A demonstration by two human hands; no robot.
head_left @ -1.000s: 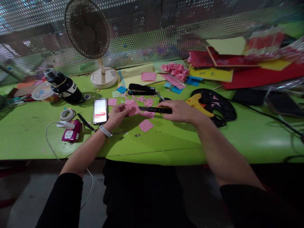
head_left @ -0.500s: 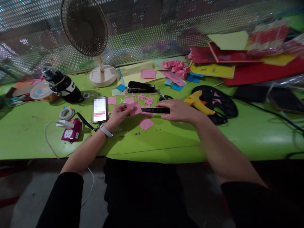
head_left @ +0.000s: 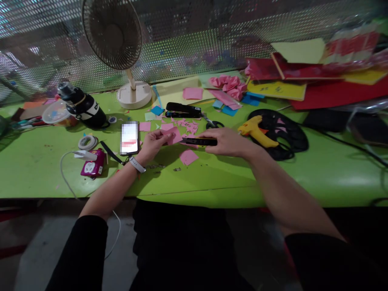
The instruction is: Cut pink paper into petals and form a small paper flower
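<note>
Pink paper piece: pinched in left hand, black tool at its right edge

Pink paper piece (head_left: 172, 136) is small, flat and thin, with a matte finish and an angular outline. Exact shape can't be read, since the fingers cover part of it. It's held just above the green counter (head_left: 212, 178), centre of view, in front of the pink scraps (head_left: 188, 127).

Left hand (head_left: 153, 143): fingers closed in a pinch on the paper's left side. There's a white band on that wrist.

Right hand (head_left: 228, 142): fingers wrapped around a black tool (head_left: 198, 141). It's a slim, rigid bar, dark with a hint of yellow along it. Its long axis runs left-right, nearly level, and the free tip points left and meets the paper's right edge. Whether the tip actually bites the paper is too small to tell.

Paper's longer side runs roughly along the same left-right line as the tool, face tilted up toward the camera.

Around it:
- a loose pink square (head_left: 188, 157) lies flat on the counter just below the tool
- a phone (head_left: 129, 138) lies face up, just left of the left hand
- a black stapler (head_left: 182, 110) lies behind the scraps, long axis left-right
- a yellow glue gun (head_left: 257, 133) lies right of the right hand on a black coil of cable

Counter surface is glossy green, littered with paper bits.
</note>
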